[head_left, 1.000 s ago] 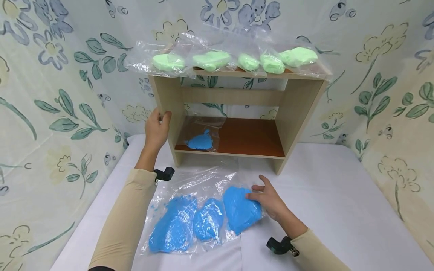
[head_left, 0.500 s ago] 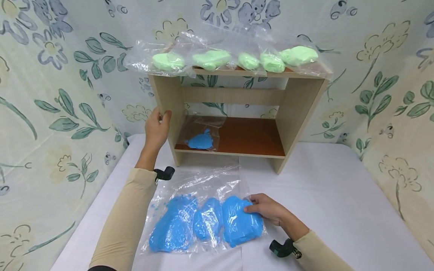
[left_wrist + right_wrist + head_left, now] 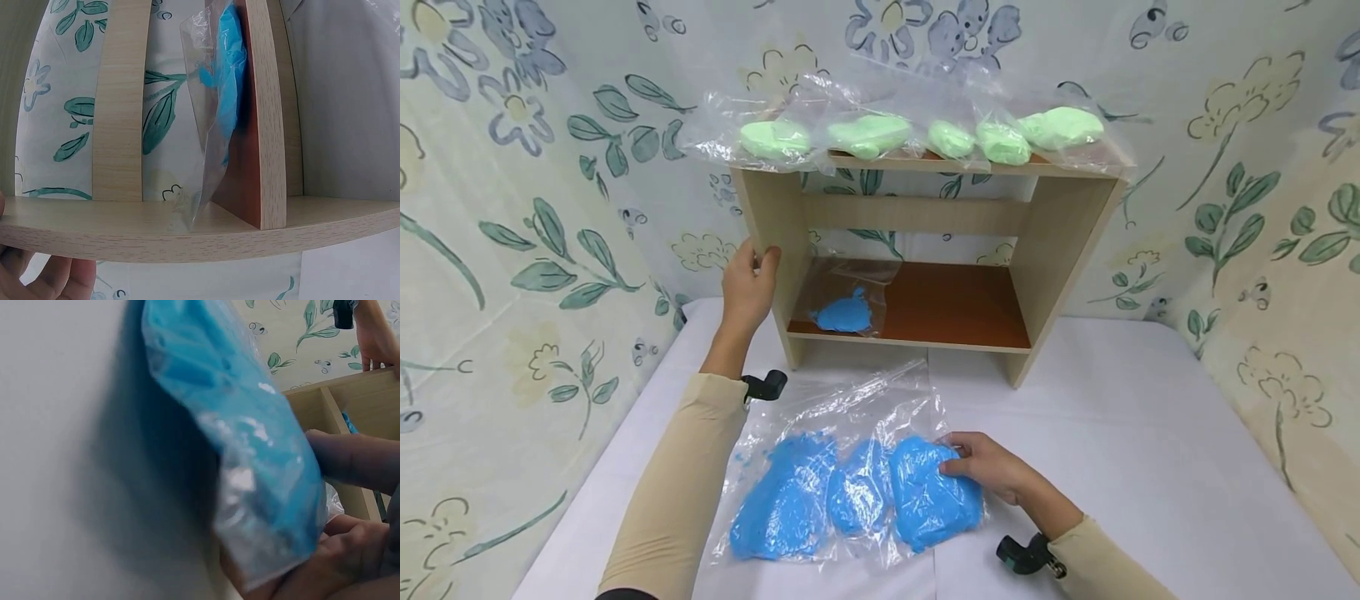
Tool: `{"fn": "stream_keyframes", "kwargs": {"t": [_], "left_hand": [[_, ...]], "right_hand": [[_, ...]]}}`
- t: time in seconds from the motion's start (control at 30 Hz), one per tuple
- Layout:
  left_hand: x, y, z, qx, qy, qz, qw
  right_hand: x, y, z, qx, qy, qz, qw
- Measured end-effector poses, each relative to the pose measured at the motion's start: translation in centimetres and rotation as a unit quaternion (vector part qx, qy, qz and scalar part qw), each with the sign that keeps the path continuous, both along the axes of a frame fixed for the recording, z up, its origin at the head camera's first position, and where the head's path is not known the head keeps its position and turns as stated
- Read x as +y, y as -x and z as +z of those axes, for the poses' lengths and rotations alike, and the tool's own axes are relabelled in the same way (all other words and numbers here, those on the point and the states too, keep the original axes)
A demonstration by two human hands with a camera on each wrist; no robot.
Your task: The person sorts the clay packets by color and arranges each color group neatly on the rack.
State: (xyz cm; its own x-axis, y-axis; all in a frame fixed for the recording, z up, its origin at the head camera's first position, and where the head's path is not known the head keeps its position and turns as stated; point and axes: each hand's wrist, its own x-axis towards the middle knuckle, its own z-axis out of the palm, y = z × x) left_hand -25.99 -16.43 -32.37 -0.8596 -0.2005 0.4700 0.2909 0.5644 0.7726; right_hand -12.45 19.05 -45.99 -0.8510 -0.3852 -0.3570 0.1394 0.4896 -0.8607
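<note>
Lower centre of the head view, three blue lumps [image 3: 859, 496] in clear plastic lie side by side on a white tabletop [image 3: 1120, 442]. At lower right, the right hand [image 3: 996, 468] pinches the rightmost lump [image 3: 936, 504], thumb on top; the other fingers seem to be underneath, partly hidden. Left of centre, the left hand [image 3: 749, 287] grips the side panel [image 3: 773, 217] of a wooden shelf unit [image 3: 1071, 242]. Centre, a smaller bagged blue piece [image 3: 844, 313] rests inside; upper centre, bagged pale-green lumps [image 3: 951, 138] line its top.

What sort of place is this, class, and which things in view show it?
Probably a staged indoor work corner: a flowered backdrop rises behind and beside a white table, on which stand a shelf and, before it, blue-filled bags.
</note>
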Motion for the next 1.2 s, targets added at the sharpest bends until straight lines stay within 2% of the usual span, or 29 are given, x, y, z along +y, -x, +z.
{"fn": "stream_keyframes", "kwargs": {"t": [0.27, 0.4, 0.53, 0.9, 1.2], "left_hand": [[-0.1, -0.1, 0.1, 0.002, 0.001, 0.003, 1.0000], [-0.1, -0.1, 0.1, 0.003, 0.004, 0.001, 1.0000], [-0.1, -0.2, 0.1, 0.004, 0.002, -0.004, 1.0000], [0.1, -0.2, 0.1, -0.004, 0.000, -0.004, 1.0000], [0.0, -0.2, 0.1, -0.006, 0.003, 0.000, 1.0000]], "right_hand": [[1.4, -0.2, 2.5, 0.052, 0.006, 0.060, 0.997], [2.1, -0.5, 4.1, 0.077, 0.009, 0.076, 0.994], [2.7, -0.8, 5.3, 0.091, 0.009, 0.074, 0.993], [3.6, -0.4, 7.4, 0.123, 0.018, 0.062, 0.990], [4.0, -0.2, 10.8, 0.175, -0.002, 0.053, 0.983]]}}
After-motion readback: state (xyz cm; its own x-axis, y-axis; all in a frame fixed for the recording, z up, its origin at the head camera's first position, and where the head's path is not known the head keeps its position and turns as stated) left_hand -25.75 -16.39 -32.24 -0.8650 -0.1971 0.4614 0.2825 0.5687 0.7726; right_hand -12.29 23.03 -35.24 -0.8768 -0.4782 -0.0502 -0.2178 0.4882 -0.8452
